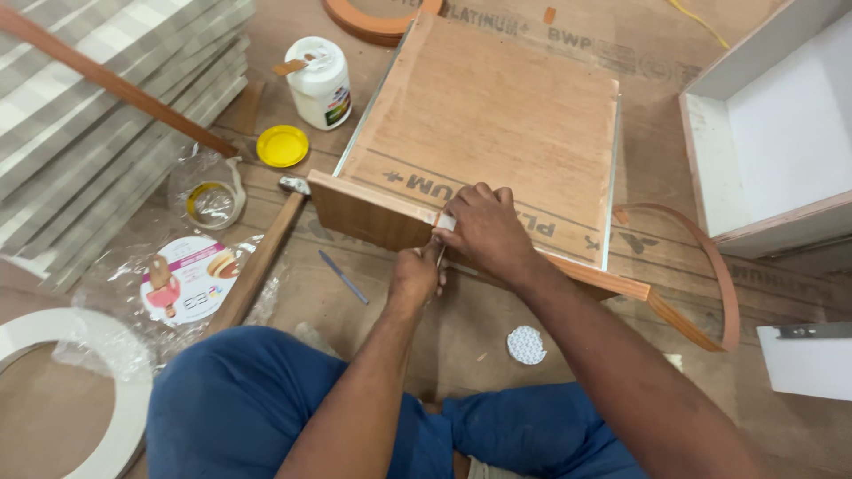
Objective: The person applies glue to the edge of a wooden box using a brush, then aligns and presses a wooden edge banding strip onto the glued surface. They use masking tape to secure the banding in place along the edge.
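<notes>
1. Plywood makes up the drawer box (484, 115), which lies bottom-up on the floor (399, 324) in front of the seated person. Its wood-grain front edge (368, 213) runs under both hands.
2. Right hand (486, 232) lies flat over that edge with the fingers pressed together, pinning a small white piece (447, 222) against it.
3. Left hand (415, 277) sits just at 7 o'clock of the right, fist-like, fingers closed round a thin metal tool (438, 255) whose tip meets the edge. I cannot tell what kind of tool it is.
4. Both forearms reach forward from blue-trousered knees.
5. Brown edge banding (710, 266) trails off at 3 o'clock. A hammer (266, 253) lies at 9 o'clock, a glue bottle (321, 84) and its yellow cap (282, 145) at 11 o'clock, and a blue pen (343, 277) just beside the left wrist.
</notes>
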